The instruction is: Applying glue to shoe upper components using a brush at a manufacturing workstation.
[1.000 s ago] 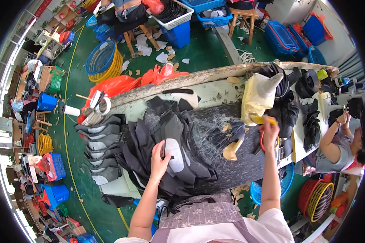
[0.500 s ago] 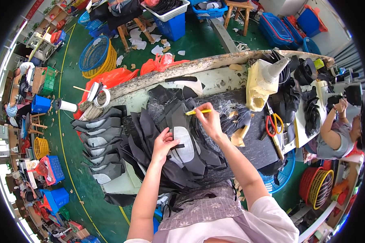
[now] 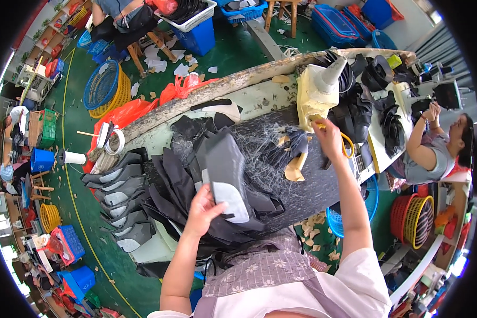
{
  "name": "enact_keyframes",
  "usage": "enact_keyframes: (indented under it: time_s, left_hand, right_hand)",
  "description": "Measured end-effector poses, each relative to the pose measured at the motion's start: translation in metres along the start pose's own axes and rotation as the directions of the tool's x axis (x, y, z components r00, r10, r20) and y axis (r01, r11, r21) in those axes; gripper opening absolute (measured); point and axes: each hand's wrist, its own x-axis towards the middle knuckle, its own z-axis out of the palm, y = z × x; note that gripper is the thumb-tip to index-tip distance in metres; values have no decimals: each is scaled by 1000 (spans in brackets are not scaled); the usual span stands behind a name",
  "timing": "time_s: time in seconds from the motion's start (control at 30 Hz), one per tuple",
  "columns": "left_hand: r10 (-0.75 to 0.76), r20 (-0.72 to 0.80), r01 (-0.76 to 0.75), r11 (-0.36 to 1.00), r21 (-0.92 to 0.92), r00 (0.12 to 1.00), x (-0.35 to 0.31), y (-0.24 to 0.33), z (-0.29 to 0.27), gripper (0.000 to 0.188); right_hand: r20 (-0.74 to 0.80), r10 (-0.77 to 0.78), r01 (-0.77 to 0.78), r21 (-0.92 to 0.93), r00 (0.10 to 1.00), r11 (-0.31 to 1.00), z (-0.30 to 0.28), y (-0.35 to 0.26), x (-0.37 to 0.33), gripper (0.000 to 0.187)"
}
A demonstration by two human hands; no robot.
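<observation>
My left hand (image 3: pixel 201 212) grips the lower edge of a black shoe-upper piece (image 3: pixel 225 161) with a pale grey patch, thumb on top, raised above a pile of similar black pieces (image 3: pixel 167 177). Off to the right, my right hand (image 3: pixel 329 139) pinches a thin yellow brush (image 3: pixel 321 126) at the opening of a crusted, pale yellow glue pot (image 3: pixel 308 100) with a white cone on top. My fingers hide most of the brush. Orange-handled scissors (image 3: pixel 349 147) lie partly behind my right wrist.
Overlapping black-and-grey pieces (image 3: pixel 123 193) line the bench's left end, near a white thread spool (image 3: pixel 72 158). A worn raised ledge (image 3: pixel 217 82) borders the far side. Glue strands and tan scraps (image 3: pixel 296 168) lie mid-bench. Another person (image 3: pixel 437 151) sits at the right.
My right hand has moved right with the brush, from the black piece to the glue pot. My left hand has lifted the piece off the pile. The whole view has shifted slightly.
</observation>
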Motion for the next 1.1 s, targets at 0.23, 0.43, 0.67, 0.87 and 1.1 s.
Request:
enact_keyframes:
  time_s: [0.23,0.43,0.67,0.87,1.1]
  left_hand:
    - [-31,-288,-28,980,-197,957,61,-41,-52,46]
    - [-59,-310,-17,971,-237,949,60,-39,-43,52]
    - [-38,-327,-47,968,-246,944,57,-44,-49,49]
    - [-50,-324,-28,973,-231,945,55,-37,-40,41]
    - [-1,-317,-98,950,-297,948,42,-34,-38,46]
  right_hand:
    - [505,310,-593,684,805,425,33,-74,-47,24]
    - [535,-85,-440,766,840,469,86,-139,-50,20]
    - [520,-341,-66,615,783,786,36,-62,-126,18]
    - [354,-425,151,594,833,790,63,-139,-96,20]
    - [244,-783,406,745,572,529,63,-124,-116,27]
